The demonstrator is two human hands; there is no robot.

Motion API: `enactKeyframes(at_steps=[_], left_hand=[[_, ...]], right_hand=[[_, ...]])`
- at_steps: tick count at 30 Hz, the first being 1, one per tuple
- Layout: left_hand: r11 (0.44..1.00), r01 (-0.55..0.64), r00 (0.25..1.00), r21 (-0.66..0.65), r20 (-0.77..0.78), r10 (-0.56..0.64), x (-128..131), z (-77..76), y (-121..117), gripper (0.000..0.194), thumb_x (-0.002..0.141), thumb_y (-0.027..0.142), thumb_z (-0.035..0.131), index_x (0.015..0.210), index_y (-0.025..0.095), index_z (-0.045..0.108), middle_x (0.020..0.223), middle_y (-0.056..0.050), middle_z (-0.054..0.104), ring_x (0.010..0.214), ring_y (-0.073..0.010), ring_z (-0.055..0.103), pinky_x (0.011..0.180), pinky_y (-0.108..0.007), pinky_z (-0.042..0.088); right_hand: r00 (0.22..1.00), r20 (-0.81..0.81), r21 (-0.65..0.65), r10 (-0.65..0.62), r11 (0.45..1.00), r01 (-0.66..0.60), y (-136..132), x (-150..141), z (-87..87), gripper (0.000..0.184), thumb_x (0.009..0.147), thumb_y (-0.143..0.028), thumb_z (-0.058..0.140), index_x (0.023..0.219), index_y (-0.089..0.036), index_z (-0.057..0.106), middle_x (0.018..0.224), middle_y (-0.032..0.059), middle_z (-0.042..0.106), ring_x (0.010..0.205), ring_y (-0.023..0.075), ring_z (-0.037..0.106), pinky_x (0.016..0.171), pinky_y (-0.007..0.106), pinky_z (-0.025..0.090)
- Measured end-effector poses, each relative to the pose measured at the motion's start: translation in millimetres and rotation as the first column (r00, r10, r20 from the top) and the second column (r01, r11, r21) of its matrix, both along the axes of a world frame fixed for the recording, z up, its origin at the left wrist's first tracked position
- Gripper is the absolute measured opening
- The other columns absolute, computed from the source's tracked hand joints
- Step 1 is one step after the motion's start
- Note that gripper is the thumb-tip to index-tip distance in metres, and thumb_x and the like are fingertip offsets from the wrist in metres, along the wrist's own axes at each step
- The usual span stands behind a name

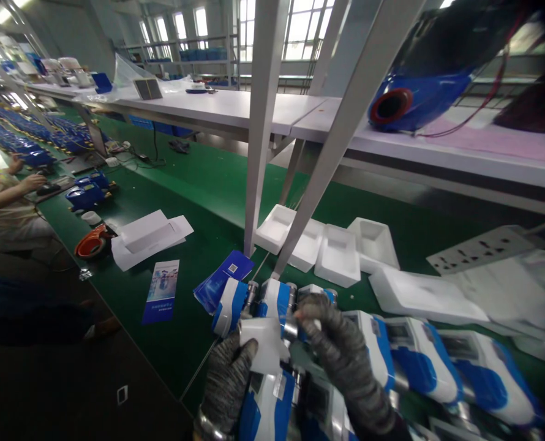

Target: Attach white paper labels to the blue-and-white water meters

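Note:
My left hand [229, 376], in a grey knitted glove, grips a small white sheet [264, 346], with the thumb on top. My right hand [337, 343], gloved alike, is just right of the sheet, its fingers curled together near a round metal fitting [291, 328]; whatever is between those fingertips is hidden. Around and beneath both hands stand several blue-and-white meter-like devices with metal pipe ends, among them a near device [269, 407], a back-left device [230, 306] and a right-hand device [422, 355].
White foam trays [337, 254] lie behind the devices, near a power strip [481, 251]. Blue leaflets [224, 278], a folded white box [148, 236] and an orange tape dispenser [91, 242] lie leftward. Slanted metal posts [263, 122] rise ahead. A co-worker's hand [32, 182] shows far left.

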State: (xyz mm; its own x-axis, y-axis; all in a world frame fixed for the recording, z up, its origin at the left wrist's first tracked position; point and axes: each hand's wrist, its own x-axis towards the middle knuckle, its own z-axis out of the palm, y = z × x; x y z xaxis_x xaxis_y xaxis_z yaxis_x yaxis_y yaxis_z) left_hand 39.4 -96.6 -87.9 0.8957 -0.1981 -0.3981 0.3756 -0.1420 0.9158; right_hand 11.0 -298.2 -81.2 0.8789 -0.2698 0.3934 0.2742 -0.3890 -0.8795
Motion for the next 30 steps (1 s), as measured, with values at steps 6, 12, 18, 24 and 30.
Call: enactKeyframes(at_steps=[6,12,18,24,30], left_hand=[[0.959,-0.233,0.965,0.16,-0.085,0.248,11.2,-34.0,50.3,0.044,0.058,0.042,0.083,0.092,0.014,0.076,0.099,-0.01,0.075,0.103,-0.0354,0.066,0.096,-0.046,0.053],[0.927,-0.331,0.899,0.178,-0.238,0.367,11.7,-71.0,94.7,0.053,0.056,0.036,0.088,0.102,0.014,0.074,0.105,-0.01,0.074,0.114,-0.0378,0.061,0.096,-0.05,0.052],[0.933,-0.3,0.906,0.197,-0.247,0.343,9.9,-76.7,99.1,0.051,0.064,0.043,0.083,0.105,0.015,0.072,0.106,-0.01,0.073,0.115,-0.0369,0.06,0.094,-0.047,0.054],[0.929,-0.241,0.939,0.279,-0.176,0.296,14.2,-82.0,102.1,0.052,0.059,0.045,0.085,0.101,0.015,0.075,0.108,-0.01,0.073,0.117,-0.038,0.059,0.103,-0.051,0.047],[0.937,-0.257,0.92,0.238,-0.236,0.312,11.8,-91.5,106.7,0.057,0.064,0.045,0.083,0.11,0.014,0.071,0.113,-0.011,0.071,0.12,-0.0349,0.057,0.105,-0.049,0.046]], right_hand=[[0.843,-0.447,0.015,0.298,0.945,-0.327,-80.9,64.6,-61.2,0.058,0.087,-0.024,0.059,0.141,-0.024,0.036,0.087,-0.0009,0.056,0.076,0.0126,0.055,0.071,0.028,0.051],[0.612,-0.719,-0.107,0.33,0.818,-0.566,-88.5,107.6,-110.6,0.067,0.076,-0.018,0.064,0.14,-0.017,0.042,0.084,0.0005,0.058,0.071,0.0119,0.053,0.067,0.026,0.047],[0.609,-0.759,-0.197,0.229,0.811,-0.55,-91.8,126.2,-119.3,0.068,0.075,-0.016,0.063,0.139,-0.018,0.042,0.09,0.0027,0.063,0.076,0.0142,0.057,0.073,0.029,0.047],[0.618,-0.757,-0.223,0.214,0.804,-0.552,-92.3,131.8,-123.1,0.063,0.075,-0.016,0.062,0.136,-0.017,0.045,0.088,0.0019,0.061,0.074,0.0131,0.055,0.071,0.027,0.046],[0.651,-0.74,-0.278,0.166,0.806,-0.522,-87.2,132.3,-110.8,0.058,0.074,-0.013,0.06,0.131,-0.015,0.05,0.088,0.0037,0.063,0.073,0.014,0.055,0.072,0.028,0.045]])
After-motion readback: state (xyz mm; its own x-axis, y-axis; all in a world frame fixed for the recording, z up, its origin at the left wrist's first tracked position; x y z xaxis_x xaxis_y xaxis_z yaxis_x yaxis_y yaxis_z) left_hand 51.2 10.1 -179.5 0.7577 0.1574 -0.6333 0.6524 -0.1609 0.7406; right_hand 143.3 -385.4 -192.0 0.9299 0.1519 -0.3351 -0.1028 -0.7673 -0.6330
